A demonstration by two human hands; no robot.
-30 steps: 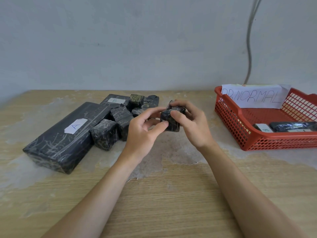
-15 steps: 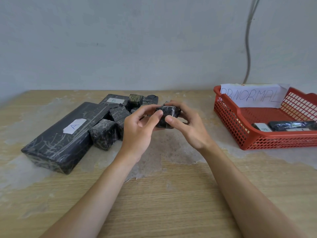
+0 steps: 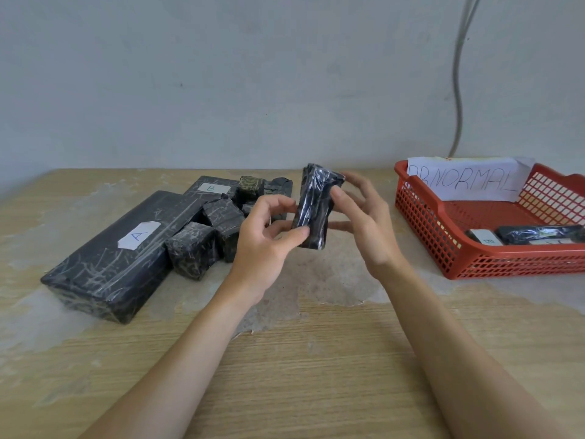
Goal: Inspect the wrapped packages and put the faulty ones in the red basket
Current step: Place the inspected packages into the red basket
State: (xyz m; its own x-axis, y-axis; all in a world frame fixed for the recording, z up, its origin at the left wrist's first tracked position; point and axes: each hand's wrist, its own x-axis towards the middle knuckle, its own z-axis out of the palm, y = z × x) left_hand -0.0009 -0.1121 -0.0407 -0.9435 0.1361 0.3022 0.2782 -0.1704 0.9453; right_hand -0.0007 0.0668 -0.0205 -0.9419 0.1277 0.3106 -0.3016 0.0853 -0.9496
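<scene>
Table point(image 3: 316, 359): bare wood runs from its near edge up to the red basket point(image 3: 418, 223); well left of the basket lie package A point(image 3: 104, 264) and package B point(image 3: 202, 185), with small blocks point(image 3: 193, 251) against them, count unclear. Inside the basket, two wrapped packages point(image 3: 541, 234). The held package point(image 3: 313, 210) stands upright just left of the basket: left hand point(image 3: 262, 245) pinches its lower end, right hand point(image 3: 364, 223) is spread, thumb touching.

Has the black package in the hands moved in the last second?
Yes. The held package has been turned on end, its top now higher; it is no closer to the red basket.
</scene>
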